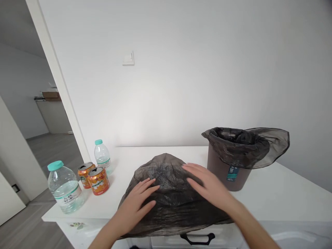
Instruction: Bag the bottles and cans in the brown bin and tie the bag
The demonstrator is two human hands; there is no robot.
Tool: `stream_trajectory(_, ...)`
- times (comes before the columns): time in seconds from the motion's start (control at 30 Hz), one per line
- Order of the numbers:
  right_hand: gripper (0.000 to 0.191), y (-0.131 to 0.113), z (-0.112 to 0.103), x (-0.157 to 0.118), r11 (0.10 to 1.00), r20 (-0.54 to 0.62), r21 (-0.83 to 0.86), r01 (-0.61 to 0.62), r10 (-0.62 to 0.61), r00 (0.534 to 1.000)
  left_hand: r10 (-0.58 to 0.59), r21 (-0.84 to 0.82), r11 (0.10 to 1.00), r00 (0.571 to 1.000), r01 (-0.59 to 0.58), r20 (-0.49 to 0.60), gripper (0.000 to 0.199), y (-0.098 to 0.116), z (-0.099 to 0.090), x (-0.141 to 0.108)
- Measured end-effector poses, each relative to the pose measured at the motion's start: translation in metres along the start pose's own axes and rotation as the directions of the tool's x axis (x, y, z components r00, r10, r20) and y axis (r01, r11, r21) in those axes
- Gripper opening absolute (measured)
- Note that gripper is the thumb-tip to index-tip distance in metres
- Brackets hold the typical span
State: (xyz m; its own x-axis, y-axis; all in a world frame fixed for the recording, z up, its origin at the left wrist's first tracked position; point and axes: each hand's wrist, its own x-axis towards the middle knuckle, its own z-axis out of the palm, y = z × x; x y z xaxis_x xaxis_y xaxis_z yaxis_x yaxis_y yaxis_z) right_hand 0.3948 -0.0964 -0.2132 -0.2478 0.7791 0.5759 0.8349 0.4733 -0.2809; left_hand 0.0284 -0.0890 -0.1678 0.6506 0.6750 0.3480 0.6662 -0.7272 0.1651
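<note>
A black, thin plastic garbage bag (pixel 168 200) covers something bulky on the white cabinet top, its lower edge draping over the front. My left hand (pixel 136 204) lies on the left part of the bag with fingers spread. On the other side, my right hand (pixel 207 185) rests at or just above the bag, fingers stretched out. What the bag covers or holds is hidden. Right of it stands a brownish trash bin (pixel 220 173), lined with a dark bag (pixel 236 148) folded over its rim and flaring out to the right.
At the left stand two orange soda cans (pixel 98 181) (pixel 84 173), a larger-looking water bottle (pixel 64 190) near the front corner and another bottle (pixel 102 154) behind. The white cabinet top (pixel 280 197) meets the wall. A black drawer handle (pixel 197 239) sits below the front edge.
</note>
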Motion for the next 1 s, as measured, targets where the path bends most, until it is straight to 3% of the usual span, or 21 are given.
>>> stream_trajectory(0.13,0.054,-0.055,0.055,0.094,0.995,0.102,-0.058,0.086,-0.079,0.992,-0.061,0.106,0.993,0.982,0.042,0.181,0.056,0.008,0.043,0.039)
stream_trajectory(0.27,0.059,-0.073,0.094,0.135,0.992,0.300,-0.130,0.008,0.032,0.953,-0.108,0.117,0.990,0.961,0.081,0.253,0.061,0.003,0.061,0.035)
stream_trajectory(0.37,0.061,-0.069,0.109,0.145,0.979,0.372,-0.173,-0.106,0.164,0.914,-0.121,0.112,0.989,0.952,0.093,0.281,0.062,0.002,0.062,0.025)
stream_trajectory(0.5,0.065,-0.060,0.121,0.153,0.951,0.425,-0.151,-0.271,0.310,0.850,-0.127,0.140,0.985,0.972,0.100,0.200,0.056,0.000,0.069,0.012)
stream_trajectory(0.63,0.070,-0.051,0.136,0.156,0.948,0.429,-0.115,-0.296,0.316,0.846,-0.149,0.176,0.976,0.984,0.131,0.096,0.052,0.000,0.082,0.011)
stream_trajectory(0.7,0.071,-0.045,0.146,0.156,0.950,0.414,-0.118,-0.290,0.312,0.855,-0.105,0.175,0.979,0.994,0.106,-0.015,0.049,-0.001,0.086,0.026)
stream_trajectory(0.8,0.066,-0.035,0.159,0.156,0.952,0.433,-0.150,-0.268,0.307,0.847,-0.012,0.196,0.979,0.983,0.049,-0.186,0.051,-0.010,0.090,0.067)
stream_trajectory(0.9,0.063,-0.031,0.163,0.157,0.954,0.441,-0.168,-0.249,0.299,0.847,-0.094,0.248,0.960,0.986,0.126,-0.135,0.055,-0.035,0.092,0.106)
stream_trajectory(1.0,0.066,-0.036,0.155,0.157,0.948,0.418,-0.133,-0.289,0.318,0.851,-0.268,0.279,0.924,0.963,0.262,-0.017,0.058,-0.072,0.096,0.109)
